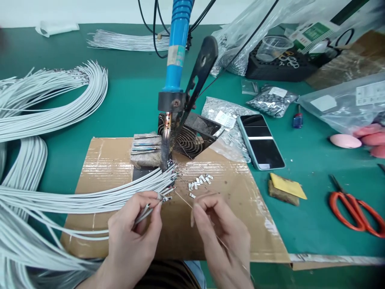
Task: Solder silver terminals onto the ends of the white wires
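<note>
My left hand [135, 228] pinches a grey-white cable [143, 212] near its end, where a small metal-and-white piece [166, 198] sticks out past the fingertips. Between thumb and forefinger, my right hand [221, 237] holds a thin strand of solder wire [184, 199], its tip pointing up-left toward that cable end; the strand trails down across the palm. Just above my hands hangs the soldering iron [175, 60], blue-handled and clamped upright, its dark tip over a bundle of white cables [120, 196]. Several small white-and-metal pieces [198, 182] lie on the cardboard [240, 224] beyond my right hand.
Behind the iron sits a black fan [189, 138], with a worn block [146, 148] beside it. Coiled cables [90, 104] fill the left side. To the right are a phone [261, 140], a sponge with a yellow pad [285, 188], orange-handled scissors [351, 208] and plastic bags [339, 102].
</note>
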`<action>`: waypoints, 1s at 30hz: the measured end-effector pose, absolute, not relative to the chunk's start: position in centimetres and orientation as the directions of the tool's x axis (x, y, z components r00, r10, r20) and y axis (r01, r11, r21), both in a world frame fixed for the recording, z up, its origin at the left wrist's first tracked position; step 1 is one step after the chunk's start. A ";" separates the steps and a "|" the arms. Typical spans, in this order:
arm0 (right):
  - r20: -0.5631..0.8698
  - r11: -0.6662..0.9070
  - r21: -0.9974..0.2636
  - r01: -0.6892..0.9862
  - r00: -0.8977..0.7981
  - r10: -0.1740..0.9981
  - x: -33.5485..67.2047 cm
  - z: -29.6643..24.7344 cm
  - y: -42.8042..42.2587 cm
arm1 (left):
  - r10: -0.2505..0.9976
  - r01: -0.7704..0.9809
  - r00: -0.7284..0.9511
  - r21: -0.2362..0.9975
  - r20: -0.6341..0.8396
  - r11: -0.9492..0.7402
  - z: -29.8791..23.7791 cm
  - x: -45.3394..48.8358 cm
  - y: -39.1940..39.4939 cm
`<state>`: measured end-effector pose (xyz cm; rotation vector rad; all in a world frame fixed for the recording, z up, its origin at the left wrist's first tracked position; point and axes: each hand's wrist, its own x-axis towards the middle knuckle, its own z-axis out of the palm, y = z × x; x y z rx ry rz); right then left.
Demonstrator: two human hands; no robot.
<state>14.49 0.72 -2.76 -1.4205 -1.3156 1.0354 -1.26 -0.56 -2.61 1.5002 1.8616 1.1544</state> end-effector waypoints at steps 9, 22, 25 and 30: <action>-0.059 -0.061 -0.997 0.042 0.049 0.997 12.4 -2.7 2.9 | 0.901 0.477 -0.422 0.869 0.099 0.128 -2.1 -0.9 2.1; -0.077 -0.080 -0.997 0.015 0.135 0.988 12.2 -2.2 3.8 | 0.923 0.558 -0.358 0.825 0.141 0.091 -1.5 -0.9 3.2; -0.076 -0.078 -0.997 0.010 0.140 0.987 12.2 -2.1 3.8 | 0.923 0.526 -0.361 0.846 0.131 0.086 -1.4 -0.8 3.3; -0.094 -0.091 -0.996 -0.022 0.156 0.983 12.0 -1.9 3.9 | 0.917 0.505 -0.377 0.858 0.125 0.091 -1.4 -0.7 3.3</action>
